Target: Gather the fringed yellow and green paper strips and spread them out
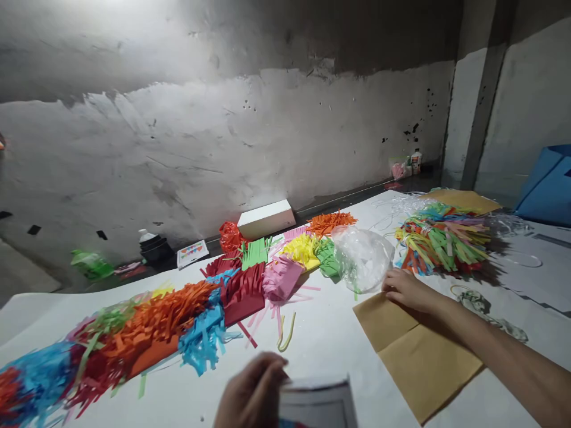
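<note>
Head view: the left hand is sitting at 6 o'clock at the bottom edge, blurred, its fingers curling around the left side of a white card and gripping it just above the white counter. The right hand is reaching in from 4 o'clock, its fingers loosely bent and pressing flat on the far corner of a folded brown paper sheet, not closed around anything. The brown sheet is lying on the counter at 4 o'clock from the middle. Just beyond the right hand, a crumpled clear plastic bag is touching a row of fringed coloured paper that is running from 8 o'clock up toward the middle. A second bundle of mixed coloured strips is lying at 2 o'clock, near the right hand but apart from it. A white box is standing at the counter's far edge against the wall. A blue sheet is showing at 3 o'clock. A small bottle is standing far off on the ledge by the wall.
</note>
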A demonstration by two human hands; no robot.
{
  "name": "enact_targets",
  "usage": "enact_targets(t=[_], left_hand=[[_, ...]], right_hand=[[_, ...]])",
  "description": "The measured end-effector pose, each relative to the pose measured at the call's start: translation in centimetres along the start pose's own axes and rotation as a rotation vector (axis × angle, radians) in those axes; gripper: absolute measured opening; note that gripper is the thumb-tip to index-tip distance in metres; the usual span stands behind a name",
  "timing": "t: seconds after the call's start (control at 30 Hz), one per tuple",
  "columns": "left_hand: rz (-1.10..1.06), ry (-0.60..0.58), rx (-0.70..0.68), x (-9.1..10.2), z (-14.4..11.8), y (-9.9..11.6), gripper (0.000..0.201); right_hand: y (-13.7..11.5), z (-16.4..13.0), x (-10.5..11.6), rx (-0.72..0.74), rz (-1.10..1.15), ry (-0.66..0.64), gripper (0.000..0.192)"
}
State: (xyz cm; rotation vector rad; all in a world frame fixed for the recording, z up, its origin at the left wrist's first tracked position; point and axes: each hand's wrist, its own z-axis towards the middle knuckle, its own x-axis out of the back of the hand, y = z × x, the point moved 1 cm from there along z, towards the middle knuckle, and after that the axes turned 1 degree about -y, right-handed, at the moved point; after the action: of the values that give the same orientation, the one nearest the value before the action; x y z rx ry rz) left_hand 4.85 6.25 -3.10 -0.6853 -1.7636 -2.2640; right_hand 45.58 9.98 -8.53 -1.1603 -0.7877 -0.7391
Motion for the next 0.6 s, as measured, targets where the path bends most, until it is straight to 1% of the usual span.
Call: enact_targets(t=[0.03,0.07,0.1,0.13,0.17,0.23,0.27,0.3,0.37,0.4,0.47,0.53,0.57,0.6], left_hand=[[-0.009,-0.054,0.019,1.0,1.2,0.7,0.048],[-0.017,-0.169,0.04,1.6,2.4,1.3,0.048],[-0.034,-0.3,0.063,1.7,3.5,1.7,0.049],[-0.041,-0.433,0.086,1.4,4.3,1.9,0.053],[-0.038,-0.551,0.105,0.7,4.9,1.9,0.061],[-0.007,-0.741,0.125,-1.7,5.5,1.5,0.08],[0.009,-0.815,0.122,-3.0,5.5,1.2,0.083],[0.017,-0.88,0.118,-4.4,5.4,0.9,0.079],[-0.001,-0.964,0.124,-6.4,5.1,0.4,0.07],[-0.019,-0.974,0.134,-7.1,5.0,0.2,0.069],[-0.073,-0.947,0.166,-7.7,4.8,0.0,0.067],[-0.152,-0.929,0.189,-7.8,4.7,-0.2,0.066],[-0.196,-0.929,0.2,-7.7,4.6,-0.4,0.066],[-0.239,-0.932,0.215,-7.7,4.5,-0.6,0.066]], right_hand=[[-0.6,-0.5,0.5,0.0,0.027,-0.012,0.015],[-1.4,-1.0,1.0,0.002,0.062,-0.029,0.014],[-2.4,-1.5,1.4,0.007,0.103,-0.052,0.014],[-3.4,-1.9,1.8,0.015,0.148,-0.077,0.015],[-4.4,-2.4,2.1,0.026,0.191,-0.102,0.017],[-6.3,-3.0,2.1,0.049,0.266,-0.138,0.017],[-7.1,-3.2,1.9,0.059,0.296,-0.147,0.017],[-7.7,-3.4,1.6,0.07,0.32,-0.151,0.017],[-8.5,-3.8,0.7,0.097,0.342,-0.124,0.017],[-8.7,-4.1,0.2,0.108,0.338,-0.084,0.017],[-9.0,-4.7,-0.8,0.129,0.311,0.066,0.022],[-9.7,-5.6,-1.6,0.246,0.236,0.264,0.025],[-10.1,-6.1,-2.1,0.335,0.19,0.34,0.026],[-10.6,-6.5,-2.6,0.423,0.151,0.381,0.027]])
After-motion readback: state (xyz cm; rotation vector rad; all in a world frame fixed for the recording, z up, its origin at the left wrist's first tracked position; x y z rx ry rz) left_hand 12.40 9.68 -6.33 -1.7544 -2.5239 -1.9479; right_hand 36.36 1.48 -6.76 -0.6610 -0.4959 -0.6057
